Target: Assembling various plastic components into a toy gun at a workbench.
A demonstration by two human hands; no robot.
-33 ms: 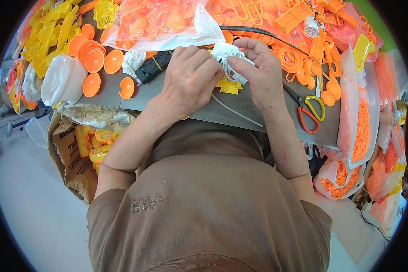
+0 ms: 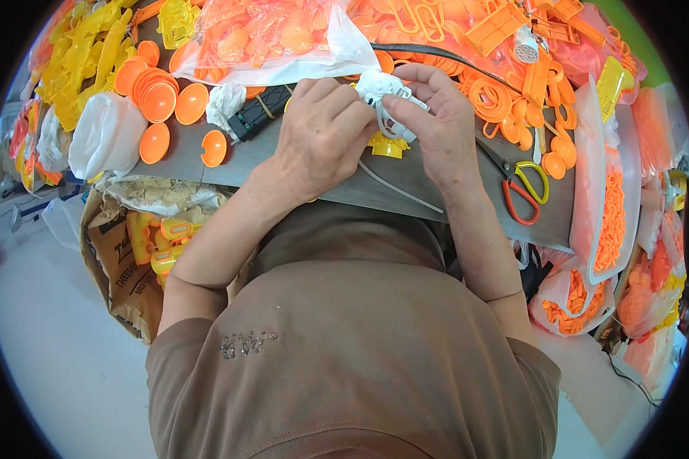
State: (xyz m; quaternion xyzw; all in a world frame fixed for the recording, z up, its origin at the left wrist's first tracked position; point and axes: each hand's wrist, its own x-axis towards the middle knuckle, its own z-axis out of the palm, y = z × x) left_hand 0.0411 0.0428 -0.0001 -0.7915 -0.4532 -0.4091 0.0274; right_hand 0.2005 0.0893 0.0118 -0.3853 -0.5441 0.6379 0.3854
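Hands, two, bare, raised together above the near part of a dark grey worktop (image 2: 182,161).

Right hand (image 2: 444,122): gripping, thumb and fingers closed on a white moulded-plastic part with round openings and a curved band (image 2: 377,88).

Left hand (image 2: 318,134): fingers curled at the left side of that part; fingertips hidden behind the knuckles, so whether they grip anything cannot be told.

Directly below the white moulded-plastic part: one yellow plastic piece (image 2: 389,146), partly covered. Nearer the body, between the wrists: one thin, whitish, flexible strip (image 2: 398,186), lying slantwise.

Just left of the left hand: one black ribbed object (image 2: 251,122), partly hidden; beside it, a crumpled white wad (image 2: 225,105). Farther left: round, shallow orange plastic cups (image 2: 155,143), some stacked, others loose.

Right of the right wrist: scissors with one red and one yellow handle (image 2: 511,206), blades toward the wrist.

Beyond both hands: a clear plastic bag of orange parts (image 2: 272,42). Well to the right: a translucent white tub (image 2: 586,157) holding small orange pieces (image 2: 613,222).

Below and left of the left forearm: a brown paper-sided container (image 2: 122,279) with yellow-and-orange plastic items (image 2: 168,258).
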